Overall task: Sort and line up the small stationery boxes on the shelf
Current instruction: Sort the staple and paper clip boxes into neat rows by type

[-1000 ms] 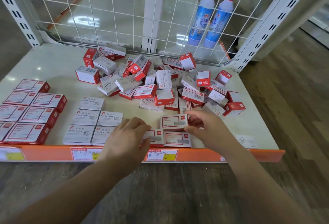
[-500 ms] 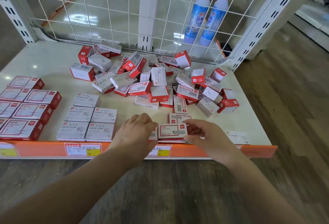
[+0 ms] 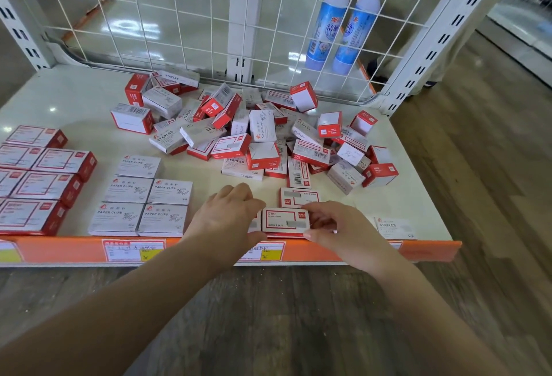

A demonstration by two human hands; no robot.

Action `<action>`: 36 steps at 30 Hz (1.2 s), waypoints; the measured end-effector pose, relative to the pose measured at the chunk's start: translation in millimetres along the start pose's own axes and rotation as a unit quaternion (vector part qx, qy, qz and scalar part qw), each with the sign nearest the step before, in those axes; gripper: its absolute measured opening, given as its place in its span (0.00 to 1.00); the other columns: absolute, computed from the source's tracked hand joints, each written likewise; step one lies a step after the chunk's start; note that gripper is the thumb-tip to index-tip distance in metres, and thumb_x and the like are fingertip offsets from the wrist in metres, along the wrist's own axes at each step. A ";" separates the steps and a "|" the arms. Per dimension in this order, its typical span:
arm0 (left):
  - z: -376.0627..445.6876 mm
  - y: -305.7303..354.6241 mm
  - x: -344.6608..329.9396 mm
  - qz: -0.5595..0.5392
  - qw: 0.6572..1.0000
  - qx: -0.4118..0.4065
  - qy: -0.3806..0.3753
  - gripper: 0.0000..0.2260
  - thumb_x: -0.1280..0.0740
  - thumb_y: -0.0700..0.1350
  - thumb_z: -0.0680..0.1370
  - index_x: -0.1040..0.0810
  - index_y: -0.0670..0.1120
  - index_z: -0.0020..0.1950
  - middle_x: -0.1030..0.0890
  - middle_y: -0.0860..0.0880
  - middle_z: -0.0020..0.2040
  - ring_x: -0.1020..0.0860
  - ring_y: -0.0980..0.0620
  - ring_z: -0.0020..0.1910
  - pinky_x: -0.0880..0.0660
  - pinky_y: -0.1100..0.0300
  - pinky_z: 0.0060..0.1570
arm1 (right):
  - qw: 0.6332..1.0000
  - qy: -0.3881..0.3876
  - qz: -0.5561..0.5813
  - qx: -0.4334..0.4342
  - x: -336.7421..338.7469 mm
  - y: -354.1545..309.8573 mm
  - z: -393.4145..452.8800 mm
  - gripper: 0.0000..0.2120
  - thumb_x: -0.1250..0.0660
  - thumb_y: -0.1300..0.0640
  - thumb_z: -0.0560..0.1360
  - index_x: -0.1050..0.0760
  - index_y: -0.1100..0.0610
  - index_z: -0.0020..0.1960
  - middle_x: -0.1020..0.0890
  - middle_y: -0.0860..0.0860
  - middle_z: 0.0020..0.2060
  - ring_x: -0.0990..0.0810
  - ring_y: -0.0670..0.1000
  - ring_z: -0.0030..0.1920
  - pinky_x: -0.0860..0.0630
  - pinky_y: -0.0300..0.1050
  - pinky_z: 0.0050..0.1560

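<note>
A flat red-and-white cardboard staple box [image 3: 284, 220] lies face up at the front of the cream shelf board [image 3: 74, 98], its long axis running left to right, parallel to the orange price strip [image 3: 430, 249] along the shelf lip and just behind it. It sits directly between the two hands: the right hand [image 3: 337, 227] has its thumb and curled fingers pinched on the box's right end, while the left hand [image 3: 228, 217] lies palm down, fingers bent, against the left end, covering a neighbouring box so that I cannot tell whether it grips anything or only presses. Either hand is near enough to nudge the box — the right one has the firmer hold. A second red-and-white box of the same kind [image 3: 298, 196] lies just behind it, touching or nearly so, also lengthwise left to right, which suggests a column is being squared up here. To the left, the grey paper-clip boxes [image 3: 140, 205] stand in tidy rows just beside the left hand, and further left the larger red boxes [image 3: 38, 187] are lined up too. To the right there is open board until a lone white staples box [image 3: 394, 227] near the front corner — that is the free room for extending the row. Behind, the unsorted heap of small red and white boxes [image 3: 257, 139] spreads toward the white wire mesh back [image 3: 179, 17], near the second box, so pushing backward has little room. Two blue bottles with red caps [image 3: 343, 23] stand beyond the mesh.
</note>
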State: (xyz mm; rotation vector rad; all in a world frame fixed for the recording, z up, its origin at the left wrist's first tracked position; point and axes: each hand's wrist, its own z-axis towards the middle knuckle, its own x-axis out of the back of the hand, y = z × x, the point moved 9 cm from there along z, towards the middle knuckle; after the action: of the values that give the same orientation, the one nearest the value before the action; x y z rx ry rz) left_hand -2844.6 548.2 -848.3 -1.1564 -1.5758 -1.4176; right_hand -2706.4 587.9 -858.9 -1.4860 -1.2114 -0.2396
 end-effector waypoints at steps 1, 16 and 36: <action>0.8 -0.7 -0.2 -0.004 1.000 0.002 -0.002 0.24 0.37 0.57 0.77 0.37 0.55 0.71 0.34 0.55 0.64 0.37 0.54 0.64 0.37 0.59 0.63 | 1.000 -0.001 0.000 0.001 -0.3 -0.2 0.0 0.17 0.33 0.56 0.74 0.27 0.47 0.62 0.25 0.37 0.44 0.26 0.35 0.43 0.32 0.23 0.38; 4.4 -1.3 0.0 0.002 1.000 0.010 -0.012 0.22 0.36 0.57 0.76 0.35 0.55 0.68 0.33 0.55 0.63 0.36 0.53 0.63 0.35 0.58 0.63 | 1.000 -0.011 0.000 0.004 -2.3 -0.4 -0.7 0.15 0.34 0.56 0.75 0.29 0.46 0.61 0.25 0.38 0.46 0.26 0.34 0.42 0.33 0.20 0.36; 3.9 28.7 2.4 0.002 0.999 -0.048 0.012 0.18 0.45 0.54 0.81 0.33 0.52 0.70 0.32 0.55 0.65 0.36 0.55 0.63 0.36 0.61 0.62 | 0.990 0.088 -0.106 -0.025 36.9 16.0 18.3 0.21 0.35 0.58 0.76 0.32 0.51 0.69 0.25 0.46 0.57 0.29 0.43 0.51 0.31 0.35 0.55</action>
State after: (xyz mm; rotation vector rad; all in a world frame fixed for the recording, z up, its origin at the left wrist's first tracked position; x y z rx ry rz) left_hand -2818.4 552.3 -836.5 -1.1935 -1.5018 -1.5124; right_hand -2686.0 625.7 -848.4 -1.3469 -1.2273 -0.5366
